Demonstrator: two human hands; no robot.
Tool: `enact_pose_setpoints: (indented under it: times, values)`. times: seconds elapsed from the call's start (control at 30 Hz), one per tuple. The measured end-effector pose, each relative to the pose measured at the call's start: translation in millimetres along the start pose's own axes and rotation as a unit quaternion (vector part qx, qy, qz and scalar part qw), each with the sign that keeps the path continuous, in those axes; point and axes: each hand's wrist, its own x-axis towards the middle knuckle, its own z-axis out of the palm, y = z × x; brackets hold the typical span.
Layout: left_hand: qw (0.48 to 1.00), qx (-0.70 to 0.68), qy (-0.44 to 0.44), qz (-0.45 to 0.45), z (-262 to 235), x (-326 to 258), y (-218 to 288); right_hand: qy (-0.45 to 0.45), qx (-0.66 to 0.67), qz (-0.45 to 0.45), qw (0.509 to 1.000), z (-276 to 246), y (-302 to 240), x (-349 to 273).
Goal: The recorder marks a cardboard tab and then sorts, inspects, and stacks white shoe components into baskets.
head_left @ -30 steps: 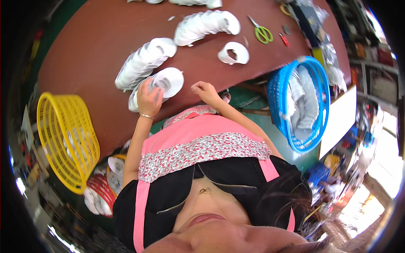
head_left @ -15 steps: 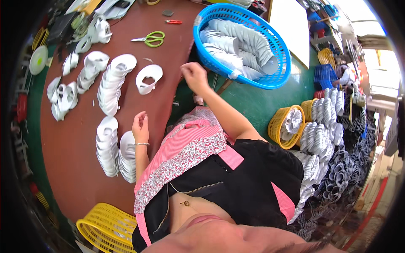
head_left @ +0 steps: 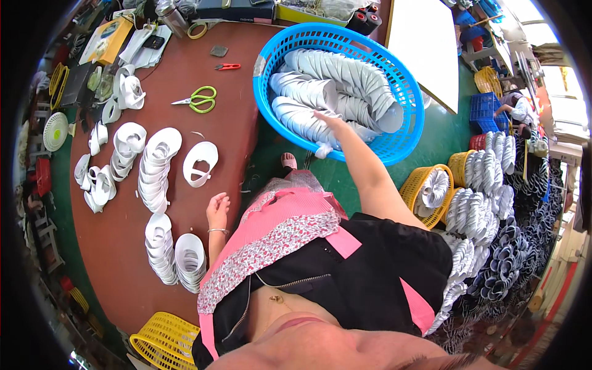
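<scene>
My right hand (head_left: 333,125) reaches over the near rim of a blue plastic basket (head_left: 271,114). It touches a row of nested white curved pieces (head_left: 299,115); one finger shows stretched out, the others are hidden. My left hand (head_left: 217,209) hovers beside the table edge, its fingers loosely bent and apart, holding nothing. A single white ring-shaped piece (head_left: 200,163) lies on the brown table (head_left: 123,259), left of and beyond that hand. Nested stacks of similar white pieces stand farther left, one stack (head_left: 190,262) close to my left forearm.
Green-handled scissors (head_left: 202,100) and small red snips (head_left: 228,66) lie beyond the single piece. A yellow basket (head_left: 161,342) stands at the lower left. White stacks and a yellow basket (head_left: 425,191) fill the floor at right. Another person (head_left: 518,111) is at the far right.
My right hand has moved from the table edge into the blue basket, onto the white pieces. My left hand has shifted slightly right. The whole view has tilted, so things sit lower.
</scene>
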Motion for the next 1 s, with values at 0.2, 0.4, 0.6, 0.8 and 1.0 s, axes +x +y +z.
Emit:
enact_pose_setpoints:
  times: [0.2, 0.4, 0.6, 0.8, 1.0]
  values:
    - [0.997, 0.032, -0.050, 0.049, 83.8, 33.7, 45.0, 0.076, 0.042, 0.093, 0.992, -2.2, -4.3, 7.6]
    - [0.976, 0.135, -0.081, 0.153, 140.6, 39.2, 95.6, 0.040, 0.095, -0.049, 0.993, -43.9, -26.0, -57.2]
    - [0.937, 0.110, -0.182, 0.277, 202.5, 12.7, 193.2, 0.049, 0.147, -0.224, 0.962, -47.2, -107.0, -168.3]
    - [0.873, 0.187, -0.135, 0.430, 225.4, -1.3, 265.1, 0.002, 0.156, -0.350, 0.924, 19.4, -144.4, -210.9]
    - [0.952, -0.042, -0.229, 0.200, 191.3, 5.2, 262.9, -0.034, 0.092, -0.350, 0.932, 54.9, -149.6, -204.1]
